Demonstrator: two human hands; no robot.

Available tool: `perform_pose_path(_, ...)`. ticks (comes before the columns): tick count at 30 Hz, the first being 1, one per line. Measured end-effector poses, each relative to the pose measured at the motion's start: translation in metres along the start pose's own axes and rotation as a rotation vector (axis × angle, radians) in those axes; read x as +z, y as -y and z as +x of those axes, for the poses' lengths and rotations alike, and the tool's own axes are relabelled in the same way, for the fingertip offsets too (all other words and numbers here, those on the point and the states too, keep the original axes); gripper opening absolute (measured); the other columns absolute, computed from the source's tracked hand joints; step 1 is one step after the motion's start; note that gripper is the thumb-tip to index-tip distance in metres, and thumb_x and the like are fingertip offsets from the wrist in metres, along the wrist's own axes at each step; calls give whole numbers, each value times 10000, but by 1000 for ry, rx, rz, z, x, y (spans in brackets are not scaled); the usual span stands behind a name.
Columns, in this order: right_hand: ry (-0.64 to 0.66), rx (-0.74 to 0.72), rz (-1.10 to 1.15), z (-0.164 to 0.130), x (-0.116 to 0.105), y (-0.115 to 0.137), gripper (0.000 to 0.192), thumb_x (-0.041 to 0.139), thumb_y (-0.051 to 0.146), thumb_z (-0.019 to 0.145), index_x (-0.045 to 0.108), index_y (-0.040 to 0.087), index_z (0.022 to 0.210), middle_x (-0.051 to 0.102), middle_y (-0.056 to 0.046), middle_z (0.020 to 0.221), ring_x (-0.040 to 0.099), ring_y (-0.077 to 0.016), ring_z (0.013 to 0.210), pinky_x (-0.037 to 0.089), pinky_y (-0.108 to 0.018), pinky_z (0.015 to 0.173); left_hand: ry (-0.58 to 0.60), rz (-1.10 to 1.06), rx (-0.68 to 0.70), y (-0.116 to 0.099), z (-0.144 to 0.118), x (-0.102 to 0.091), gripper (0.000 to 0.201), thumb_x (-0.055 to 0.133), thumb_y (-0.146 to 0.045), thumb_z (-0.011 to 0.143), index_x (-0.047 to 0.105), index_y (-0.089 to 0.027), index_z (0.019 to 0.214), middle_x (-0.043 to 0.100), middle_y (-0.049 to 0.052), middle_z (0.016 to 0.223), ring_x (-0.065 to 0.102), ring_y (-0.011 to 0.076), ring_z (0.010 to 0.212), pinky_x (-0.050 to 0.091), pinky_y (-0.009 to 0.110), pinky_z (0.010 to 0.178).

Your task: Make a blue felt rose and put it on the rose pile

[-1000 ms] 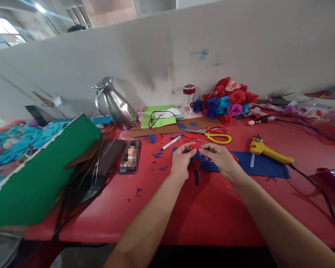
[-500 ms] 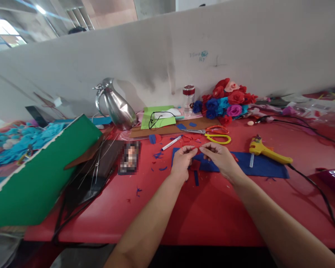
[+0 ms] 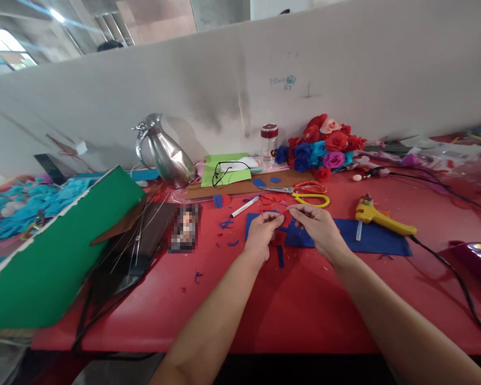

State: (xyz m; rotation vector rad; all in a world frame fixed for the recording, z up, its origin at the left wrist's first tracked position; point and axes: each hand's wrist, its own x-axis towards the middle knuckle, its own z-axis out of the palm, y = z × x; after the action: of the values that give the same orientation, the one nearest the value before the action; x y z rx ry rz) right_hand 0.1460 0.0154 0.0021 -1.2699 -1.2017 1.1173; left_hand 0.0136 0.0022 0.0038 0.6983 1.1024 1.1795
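Here, a red table spreads out below a grey partition wall, and a large green board leans across the table's left part. A blue felt sheet lies flat on the right, a yellow glue gun resting on its far edge. Behind, a steel jug stands by the wall, near a bunch of felt flowers. Yellow-handled scissors and a white marker lie just beyond the hands. The left hand is curled, fingers pinched together on a small red felt piece hanging under it, over the blue sheet. The right hand, also curled, pinches close beside it; what its fingertips hold is too small to tell.
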Motion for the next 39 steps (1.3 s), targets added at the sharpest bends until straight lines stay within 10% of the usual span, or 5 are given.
perform_pose_path(16,117,40,72,-6,7,5,323,746,440,591,623,178,734,578,28,620,496,-109,584,375,-247,562,-80,-110,-10,-4,0,0,263,795,-219,539,645,-142,741,451,-90,465,251,5,356,160,185,395)
perform_pose_path(26,255,1,-77,-3,1,3,215,685,379,624,637,181,688,617,15,672,527,-136,661,405,-279,665,-122,61,140,-2,-2,1,146,773,-235,588,677,-153,662,654,9,670,570,118,682,417,224,647)
perform_pose_path(39,194,14,-47,-2,1,3,313,718,470,579,609,198,689,610,3,662,527,-141,630,415,-280,623,-77,-47,74,-5,-2,0,262,794,-277,581,610,-153,720,489,-74,541,314,21,432,209,186,444)
